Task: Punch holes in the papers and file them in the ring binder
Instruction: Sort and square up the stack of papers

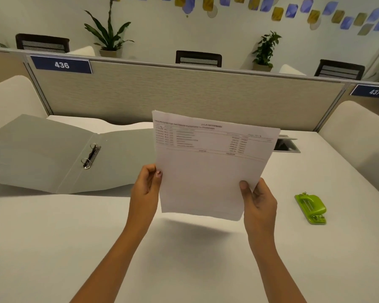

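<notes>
A thin stack of white printed papers (206, 171) is held up above the white desk, printed side facing me. My left hand (147, 186) pinches its lower left edge and my right hand (257, 200) grips its lower right edge. A grey ring binder (53, 154) lies open flat at the left of the desk, its two metal rings (91, 156) shut and empty. A green hole punch (312, 207) sits on the desk to the right of my right hand, apart from it.
The white desk (184, 259) is bounded at the back by a beige partition (184, 95) with labels 436 and 437. A cable hatch (286, 144) sits in the desk behind the papers. Cream side panels stand at left and right.
</notes>
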Demonstrator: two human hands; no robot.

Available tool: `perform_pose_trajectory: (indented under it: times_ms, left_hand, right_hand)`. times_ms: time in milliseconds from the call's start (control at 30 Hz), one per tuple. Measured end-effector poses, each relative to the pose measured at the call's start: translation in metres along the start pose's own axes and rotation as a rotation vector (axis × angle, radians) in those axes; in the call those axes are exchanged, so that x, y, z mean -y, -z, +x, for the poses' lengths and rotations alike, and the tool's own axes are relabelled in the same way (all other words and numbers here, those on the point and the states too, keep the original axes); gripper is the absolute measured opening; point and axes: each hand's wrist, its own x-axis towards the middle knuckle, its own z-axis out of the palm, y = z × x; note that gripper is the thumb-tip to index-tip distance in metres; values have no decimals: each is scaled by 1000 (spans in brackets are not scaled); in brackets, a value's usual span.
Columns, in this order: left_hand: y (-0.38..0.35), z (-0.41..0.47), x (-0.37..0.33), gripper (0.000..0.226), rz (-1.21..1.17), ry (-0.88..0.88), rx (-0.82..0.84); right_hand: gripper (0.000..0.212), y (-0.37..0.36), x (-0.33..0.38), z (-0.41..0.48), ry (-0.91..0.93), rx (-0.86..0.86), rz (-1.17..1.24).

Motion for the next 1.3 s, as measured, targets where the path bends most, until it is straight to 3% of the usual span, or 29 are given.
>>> perform_pose_trajectory:
  times_ms: [167,367,1133,1300]
  left_hand:
    - [-5,-7,4,9,-69,-11,-30]
    - [-9,-18,34,24,16,69,5]
    - [-12,-40,45,21,-43,95,-75]
    - [-10,-43,56,8,29,107,-62]
  right_hand:
    - [16,-3,-7,-4,-48,-17,59]
    - [15,-1,-39,-18,-163,33,-30]
    - [8,-1,-66,-29,-210,43,-95]
    - [24,0,-66,-32,-278,123,-117]
